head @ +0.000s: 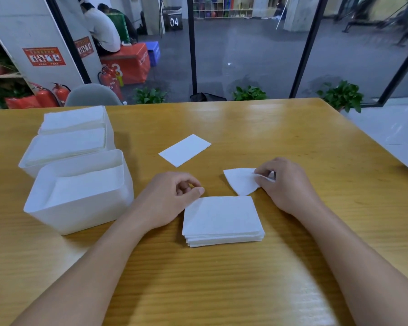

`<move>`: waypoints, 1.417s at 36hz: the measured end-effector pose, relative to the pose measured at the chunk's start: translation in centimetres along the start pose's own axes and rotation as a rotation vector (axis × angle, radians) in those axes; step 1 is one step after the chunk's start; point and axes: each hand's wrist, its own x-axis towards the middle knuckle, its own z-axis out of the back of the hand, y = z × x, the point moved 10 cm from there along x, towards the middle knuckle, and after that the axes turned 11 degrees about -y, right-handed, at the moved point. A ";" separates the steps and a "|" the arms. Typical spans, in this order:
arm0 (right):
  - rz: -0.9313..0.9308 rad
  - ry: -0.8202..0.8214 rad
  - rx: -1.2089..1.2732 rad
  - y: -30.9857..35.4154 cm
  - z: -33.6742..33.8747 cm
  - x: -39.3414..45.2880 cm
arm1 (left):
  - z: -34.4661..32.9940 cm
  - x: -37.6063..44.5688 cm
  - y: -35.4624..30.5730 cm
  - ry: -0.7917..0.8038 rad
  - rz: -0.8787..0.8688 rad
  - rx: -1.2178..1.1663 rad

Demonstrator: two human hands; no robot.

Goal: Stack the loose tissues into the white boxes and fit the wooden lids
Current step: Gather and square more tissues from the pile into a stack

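Three white boxes stand in a row at the left of the table: the nearest box (80, 208) holds a few tissues low inside, the middle box (57, 156) and the far box (76, 121) are filled close to the rim. A neat stack of tissues (222, 220) lies between my hands. My right hand (285, 182) pinches a loose tissue (242, 181) just beyond the stack. My left hand (172, 196) rests at the stack's left corner, fingers loosely curled and holding nothing. Another single tissue (185, 149) lies flat farther back. No wooden lid is in view.
The wooden table (292, 142) ends at the right and far edges. A grey chair back (92, 95) stands behind the boxes. Beyond the glass wall are potted plants (342, 95), fire extinguishers and seated people.
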 end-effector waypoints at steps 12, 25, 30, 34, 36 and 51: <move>0.048 -0.105 0.400 3.6 0.5 -1.2 | 0.8 0.2 -1.1 -0.114 0.044 -0.220; 0.264 -0.108 0.404 7.9 0.4 -2.9 | 1.5 0.3 -1.7 -0.183 0.095 -0.590; 0.124 -0.119 0.441 6.2 1.2 -2.0 | 2.1 0.2 -2.1 -0.183 0.071 -0.638; -0.026 0.026 0.614 5.0 -0.1 -1.6 | 2.1 0.2 -2.7 -0.156 0.046 -0.687; -0.094 0.106 0.674 4.7 -0.9 -1.7 | 2.1 0.1 -3.0 -0.140 0.036 -0.719; -0.058 0.287 0.767 5.0 -1.2 -2.2 | 1.1 -0.3 -1.8 0.138 0.128 -0.460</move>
